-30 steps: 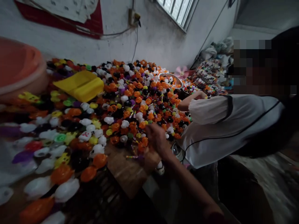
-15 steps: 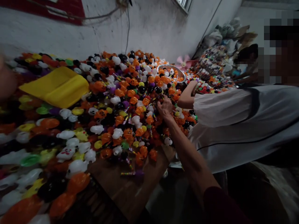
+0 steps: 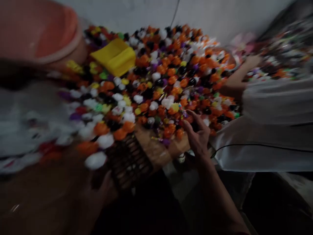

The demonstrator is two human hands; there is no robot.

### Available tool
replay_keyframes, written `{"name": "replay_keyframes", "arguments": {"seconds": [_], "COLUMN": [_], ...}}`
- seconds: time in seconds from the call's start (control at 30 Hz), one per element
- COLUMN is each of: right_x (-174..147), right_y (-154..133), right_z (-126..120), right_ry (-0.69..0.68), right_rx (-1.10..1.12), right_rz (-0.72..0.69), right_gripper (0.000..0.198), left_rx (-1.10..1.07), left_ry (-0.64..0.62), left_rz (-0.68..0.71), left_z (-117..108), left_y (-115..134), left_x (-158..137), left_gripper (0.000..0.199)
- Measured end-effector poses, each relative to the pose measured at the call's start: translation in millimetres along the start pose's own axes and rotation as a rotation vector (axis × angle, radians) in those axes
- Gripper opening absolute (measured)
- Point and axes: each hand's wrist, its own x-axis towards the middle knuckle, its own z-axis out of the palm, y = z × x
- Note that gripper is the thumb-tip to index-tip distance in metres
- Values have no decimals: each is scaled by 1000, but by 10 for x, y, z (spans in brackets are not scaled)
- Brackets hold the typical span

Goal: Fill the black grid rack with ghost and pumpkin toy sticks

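My right hand is at the front edge of a large heap of small plastic toys. Thumb and forefinger close at the end of a thin, bright-patterned tube, which points up and away over the heap. Orange pumpkin-like heads and a whitish figure lie just beyond the fingertips. Down at the lower left, my left hand is dark and blurred, beside a brown slotted rack. Its fingers cannot be made out.
A yellow scoop rests on the heap. At upper left is a pink tub. A metal bowl and a pink fan stand at the back. To the right, a co-worker in a white shirt reaches into the toys. Brown cardboard lies along the front edge.
The view has swung left and down, bringing in the pink tub, the rack and my left hand. My right hand has drawn back from mid-heap to its front edge, with the patterned tube at its fingertips.
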Motion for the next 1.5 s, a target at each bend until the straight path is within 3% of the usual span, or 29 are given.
{"name": "replay_keyframes", "arguments": {"seconds": [0.1,0.27,0.47,0.53,0.6,0.77,0.87,0.93,1.1,1.23,1.3,1.4,1.5], "right_x": [-435,-933,-1179,-1177,-1131,-957,-857,-782,-579,-456,-433,-439,-433], "right_y": [-74,-269,-510,-517,-492,-443,-497,-555,-702,-744,-722,-672,-662], "right_z": [135,281,299,304,312,364,478,602,936,1083,1122,1152,1158], "right_ry": [-220,-538,-699,-708,-665,-551,-588,-636,-785,-819,-811,-810,-840], "right_rx": [275,547,632,604,509,225,166,116,-38,214,348,452,489], "right_rz": [280,453,567,533,438,-24,-249,-359,-515,-463,-353,-199,-185], "right_gripper": [40,44,43,41,38,31,34,36,34,29,27,26,24], "left_rx": [139,-111,-565,-613,-507,17,179,292,382,384,403,441,491], "left_ry": [165,43,-158,-138,-55,245,364,274,-178,-399,-438,-394,-306], "left_rz": [-88,-19,-312,-331,-260,149,258,325,573,508,440,398,433], "left_z": [-400,-430,-366,-381,-423,-639,-846,-980,-1065,-940,-878,-801,-735], "left_y": [-103,327,465,446,433,438,505,578,598,423,396,458,527], "left_x": [-352,-538,-512,-492,-459,-247,52,320,909,1030,1003,946,903], "left_gripper": [26,12,18,20,23,26,19,20,25,51,52,36,38]}}
